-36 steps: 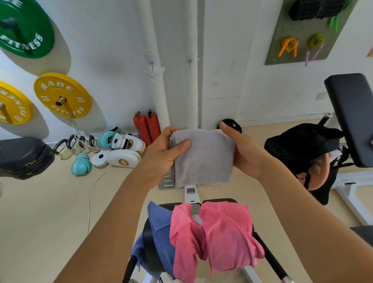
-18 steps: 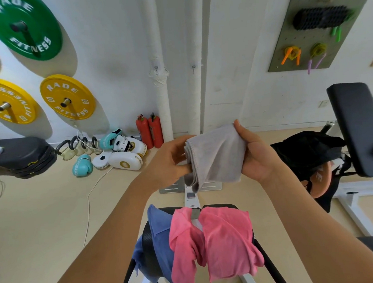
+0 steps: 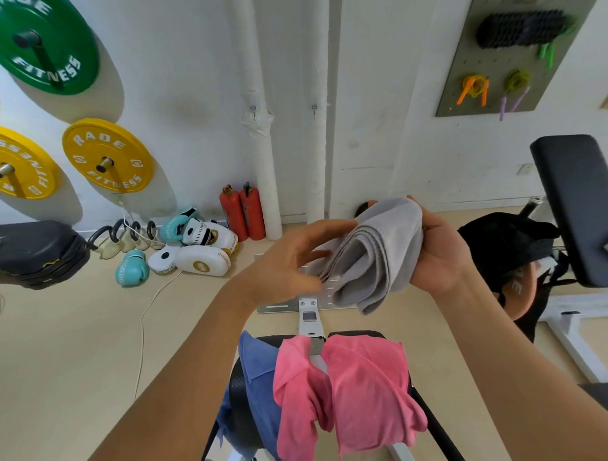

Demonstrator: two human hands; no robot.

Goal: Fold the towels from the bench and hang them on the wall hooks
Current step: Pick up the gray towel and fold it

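My right hand [image 3: 441, 255] grips the folded grey towel [image 3: 374, 258] above the bench [image 3: 241, 402]; left hand [image 3: 290, 262] open beside it; hooks [image 3: 253, 109] bare; pink towels [image 3: 367, 392] and a blue towel [image 3: 259, 377] remain.

Towels [image 3: 343, 394] lie on the bench [image 3: 243, 406], wall hooks [image 3: 313, 108] beyond.

1. The grey towel [image 3: 374, 258] is soft matt cloth with a stitched hem.
2. Below it, the pink towels [image 3: 360, 389] and blue towel [image 3: 259, 380] are thin matt cloth.
3. The desk [image 3: 239, 392] under them has black padding with a faint sheen.
4. Left of the grey towel, the boxing gloves [image 3: 191, 252] look glossy.
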